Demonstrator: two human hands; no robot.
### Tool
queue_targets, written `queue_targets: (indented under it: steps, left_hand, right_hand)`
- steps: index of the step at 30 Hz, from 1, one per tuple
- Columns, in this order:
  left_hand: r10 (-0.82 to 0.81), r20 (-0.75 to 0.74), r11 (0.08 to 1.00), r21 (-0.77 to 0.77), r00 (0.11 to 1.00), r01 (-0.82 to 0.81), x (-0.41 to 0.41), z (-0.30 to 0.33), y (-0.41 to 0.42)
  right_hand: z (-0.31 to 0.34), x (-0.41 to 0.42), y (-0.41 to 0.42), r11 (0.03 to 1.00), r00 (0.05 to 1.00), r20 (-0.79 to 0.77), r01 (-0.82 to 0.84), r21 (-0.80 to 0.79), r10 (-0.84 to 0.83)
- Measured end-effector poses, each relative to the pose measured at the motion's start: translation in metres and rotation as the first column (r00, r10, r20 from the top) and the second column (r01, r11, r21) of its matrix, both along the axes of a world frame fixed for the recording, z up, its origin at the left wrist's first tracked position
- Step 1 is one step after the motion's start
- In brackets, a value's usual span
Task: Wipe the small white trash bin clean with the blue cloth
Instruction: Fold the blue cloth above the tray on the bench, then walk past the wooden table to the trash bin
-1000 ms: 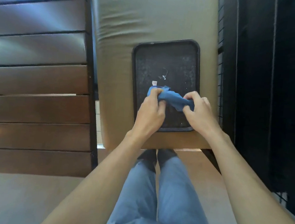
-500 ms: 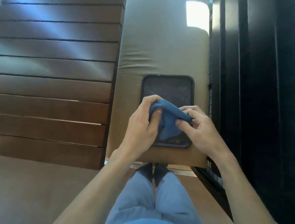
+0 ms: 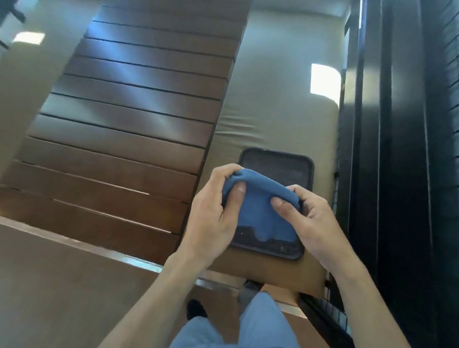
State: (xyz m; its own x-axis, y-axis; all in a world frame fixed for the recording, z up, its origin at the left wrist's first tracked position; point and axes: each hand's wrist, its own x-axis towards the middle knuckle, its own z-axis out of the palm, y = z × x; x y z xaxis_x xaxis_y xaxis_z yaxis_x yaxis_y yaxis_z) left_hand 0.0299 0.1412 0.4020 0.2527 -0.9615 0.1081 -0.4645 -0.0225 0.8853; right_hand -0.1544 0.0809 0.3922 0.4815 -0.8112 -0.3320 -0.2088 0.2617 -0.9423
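Lifted and spread since the earlier frames: soft blue knitted cloth, formerly bunched low over the dark rectangular tray, now raised toward the camera and stretched between both hands, with much more of the surroundings entering at far left and far right.

Left hand: fingers closed on the cloth's upper left edge, thumb pressed flat on the near face. Right hand: fingers likewise clamped on the upper right edge. Cloth held taut along its top between the two grips, lower part hanging free in front of the tray's near half.

Tray lying on a tan padded cushion; brown slatted wooden surface to the left; dark barred frame to the right. Light blue trouser legs visible near the bottom.

Small white trash bin: nowhere in view; position unknown.

Step in hand, judged from the grip: preparing the cloth, opening or refolding it into a usable wiping pad, before any contact with the bin. Wiping itself not yet begun.

Next move calls for: settling the cloth into one hand as a flat pad, locating the bin, steadying it with the free hand, then bringing the pad onto its surface.
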Motion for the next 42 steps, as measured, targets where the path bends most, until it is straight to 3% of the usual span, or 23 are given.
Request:
queue_targets:
  steps: [10,23,32,42]
  left_hand:
    - [0.138,0.041,0.987,-0.089,0.99,-0.134,0.046,-0.01,0.067]
    - [0.296,0.037,0.945,-0.157,0.954,-0.287,0.129,-0.04,0.262]
    - [0.554,-0.001,0.819,-0.178,0.832,-0.546,0.183,-0.025,0.41]
    - [0.703,0.024,0.7,-0.205,0.711,-0.685,0.239,-0.018,0.496]
  right_hand:
    - [-0.002,0.053,0.056,0.995,0.992,0.078,-0.094,-0.042,0.097]
    - [-0.029,0.148,0.23,0.988,0.984,0.095,-0.145,-0.046,0.149]
    - [-0.02,0.236,0.344,0.932,0.924,0.125,-0.359,-0.04,0.361]
    - [-0.01,0.312,0.406,0.837,0.828,0.122,-0.536,-0.112,0.547]
